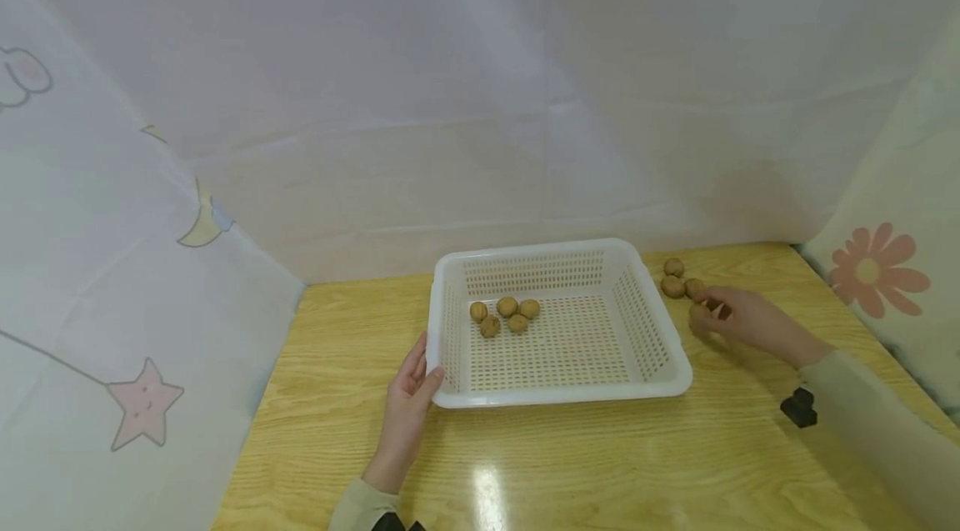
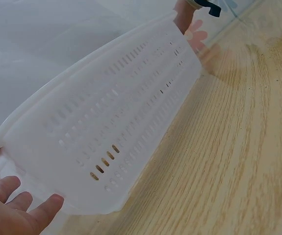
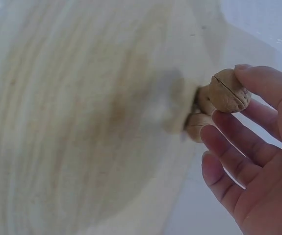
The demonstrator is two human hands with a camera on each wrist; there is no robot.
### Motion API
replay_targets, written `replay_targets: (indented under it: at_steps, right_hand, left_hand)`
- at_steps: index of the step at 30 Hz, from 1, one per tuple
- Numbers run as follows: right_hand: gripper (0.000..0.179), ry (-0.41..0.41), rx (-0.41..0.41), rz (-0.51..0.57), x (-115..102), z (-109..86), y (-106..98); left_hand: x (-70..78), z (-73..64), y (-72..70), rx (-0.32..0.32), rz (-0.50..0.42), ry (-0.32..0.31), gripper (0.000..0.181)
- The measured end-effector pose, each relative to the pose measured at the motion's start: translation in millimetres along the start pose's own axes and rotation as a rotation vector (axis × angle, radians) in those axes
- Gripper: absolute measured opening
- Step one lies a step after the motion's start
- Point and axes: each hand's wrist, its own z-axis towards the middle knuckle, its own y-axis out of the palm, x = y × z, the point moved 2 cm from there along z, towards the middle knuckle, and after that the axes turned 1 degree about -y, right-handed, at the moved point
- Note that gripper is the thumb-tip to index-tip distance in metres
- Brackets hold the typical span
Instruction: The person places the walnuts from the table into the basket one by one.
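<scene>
A white plastic basket (image 1: 562, 392) with slotted walls stands on the wooden table, and several walnuts (image 1: 507, 308) lie in its left part. My left hand (image 1: 408, 398) grips the basket's left rim near the front corner, thumb on top of the rim. In the left wrist view, the fingers of the left hand (image 2: 13, 210) are bent beneath the rim beside the basket wall (image 2: 82, 142). To the right of the basket, my right hand (image 1: 742, 318) pinches a walnut (image 3: 229, 91) between thumb and fingers. Three other walnuts (image 1: 672, 287) sit on the table just beyond it.
The wooden table (image 1: 330, 364) reaches back to a pale cloth backdrop (image 1: 360, 97). Cloth with printed shapes, among them a pink star (image 1: 146, 406) and a red flower (image 1: 877, 268), hangs at both sides. A dark device (image 1: 799, 408) is at the right wrist.
</scene>
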Motion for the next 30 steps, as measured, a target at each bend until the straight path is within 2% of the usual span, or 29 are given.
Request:
replay_targets:
  at_steps: [6, 9, 18, 23, 30]
  right_hand:
    - [0.032, -0.033, 0.037, 0.011, -16, -3.2, -14]
    - [0.038, -0.077, 0.064, -0.023, -25, -3.3, -20]
    - [0.032, -0.151, 0.097, -0.054, -57, -2.2, -41]
    - [0.038, -0.154, 0.079, -0.035, -78, 5.8, -51]
    - [0.043, -0.14, -0.001, -0.046, -108, 26.6, -56]
  left_hand:
    - [-0.2, -0.8, -0.1, 0.002, -0.004, -0.003, 0.067]
    - [-0.2, -0.8, 0.0, 0.008, 0.0, -0.005, 0.067]
    - [0.6, 0.4, 1.0, 0.013, 0.002, -0.005, 0.067]
    - [1.9, 0.1, 1.5, 0.016, 0.0, -0.01, 0.066]
    - [2.9, -0.5, 2.0, 0.019, -0.013, -0.013, 0.066]
